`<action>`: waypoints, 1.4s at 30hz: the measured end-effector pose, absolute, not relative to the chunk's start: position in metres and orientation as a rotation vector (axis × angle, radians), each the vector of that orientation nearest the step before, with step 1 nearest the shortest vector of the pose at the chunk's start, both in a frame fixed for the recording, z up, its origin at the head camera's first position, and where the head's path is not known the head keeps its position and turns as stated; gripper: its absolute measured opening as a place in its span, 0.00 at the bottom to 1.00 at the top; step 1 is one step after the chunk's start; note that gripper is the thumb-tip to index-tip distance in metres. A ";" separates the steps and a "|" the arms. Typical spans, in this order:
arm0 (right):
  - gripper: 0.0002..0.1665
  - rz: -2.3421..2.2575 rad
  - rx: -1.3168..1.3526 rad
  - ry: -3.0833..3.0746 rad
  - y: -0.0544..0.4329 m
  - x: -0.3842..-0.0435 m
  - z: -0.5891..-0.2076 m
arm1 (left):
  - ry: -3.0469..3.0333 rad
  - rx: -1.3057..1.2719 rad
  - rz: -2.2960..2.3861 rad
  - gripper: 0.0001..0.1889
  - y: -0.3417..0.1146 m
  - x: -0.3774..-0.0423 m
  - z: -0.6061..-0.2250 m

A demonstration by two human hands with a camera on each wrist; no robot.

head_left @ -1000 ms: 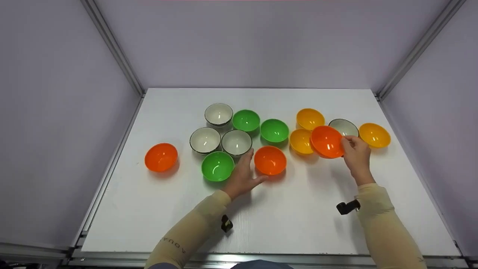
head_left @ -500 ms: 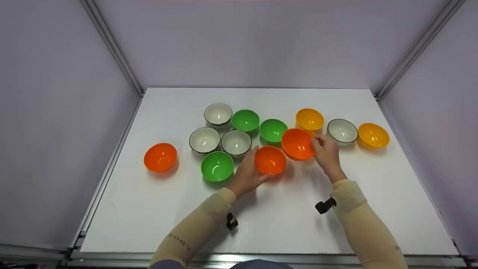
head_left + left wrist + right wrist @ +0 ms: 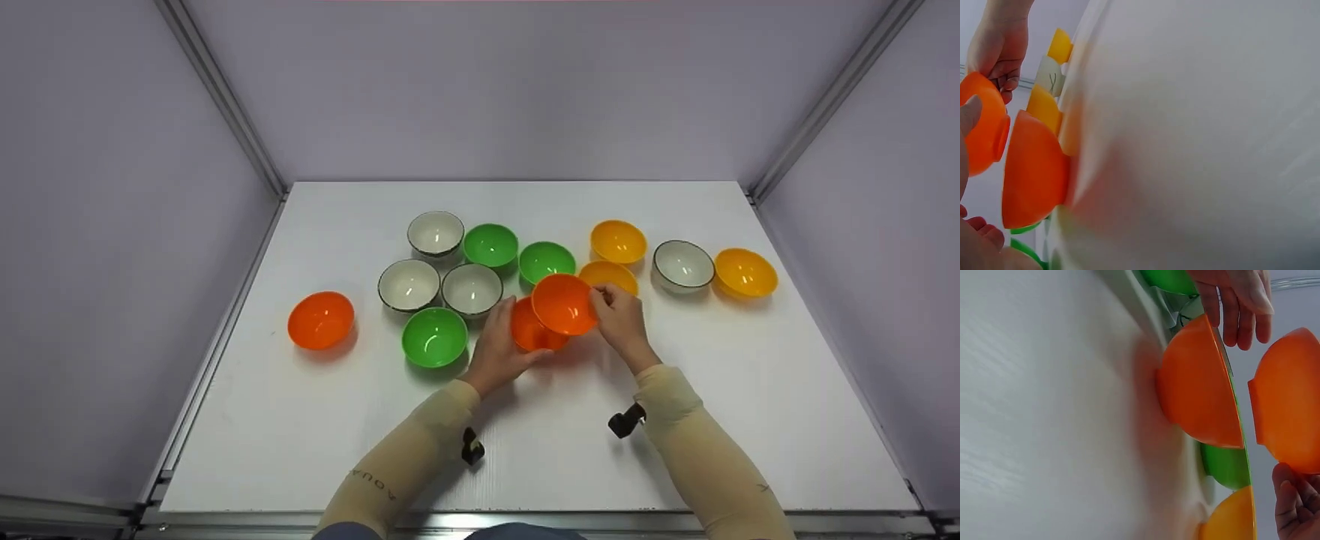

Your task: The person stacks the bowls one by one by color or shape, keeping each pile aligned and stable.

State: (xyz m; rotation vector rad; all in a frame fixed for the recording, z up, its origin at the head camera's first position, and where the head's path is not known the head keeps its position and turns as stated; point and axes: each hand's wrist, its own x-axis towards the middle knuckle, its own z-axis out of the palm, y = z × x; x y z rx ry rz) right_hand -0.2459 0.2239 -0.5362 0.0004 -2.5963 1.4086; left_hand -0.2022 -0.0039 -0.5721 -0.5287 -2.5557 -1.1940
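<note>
My right hand (image 3: 622, 324) pinches the right rim of an orange bowl (image 3: 564, 304), holding it in the air. Beneath and slightly left of it, a second orange bowl (image 3: 526, 331) stands upright on the table, partly covered in the head view. A gap separates the two bowls in the right wrist view, where the raised bowl (image 3: 1292, 399) is apart from the standing one (image 3: 1199, 382). My left hand (image 3: 496, 351) is beside the standing bowl's left side, fingers extended and thumb spread. Whether it touches that bowl I cannot tell.
Left of my left hand are a green bowl (image 3: 435, 337) and several white bowls (image 3: 472, 289). Two more green bowls (image 3: 547, 261) stand behind. Yellow bowls (image 3: 619, 241) and a white bowl (image 3: 683, 266) are at the right. Another orange bowl (image 3: 321, 320) stands far left. Walls enclose the table (image 3: 300, 435).
My right hand has carried the orange bowl leftward, from beside the yellow bowls to above the standing orange bowl. My left hand has shifted slightly right, closer to the standing bowl.
</note>
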 end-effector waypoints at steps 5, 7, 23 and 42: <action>0.16 1.416 0.024 -2.590 0.213 -0.245 -0.543 | -2.572 -0.492 -1.196 0.57 0.001 -0.203 -0.582; 0.16 1.405 0.040 -2.585 0.210 -0.245 -0.546 | -2.577 -0.486 -1.192 0.58 0.002 -0.204 -0.583; 0.15 1.349 0.011 -2.594 0.194 -0.245 -0.569 | -2.518 -0.494 -1.307 0.56 0.002 -0.210 -0.601; 0.14 1.481 -0.015 -2.576 0.185 -0.247 -0.584 | -2.607 -0.469 -1.451 0.55 -0.008 -0.217 -0.607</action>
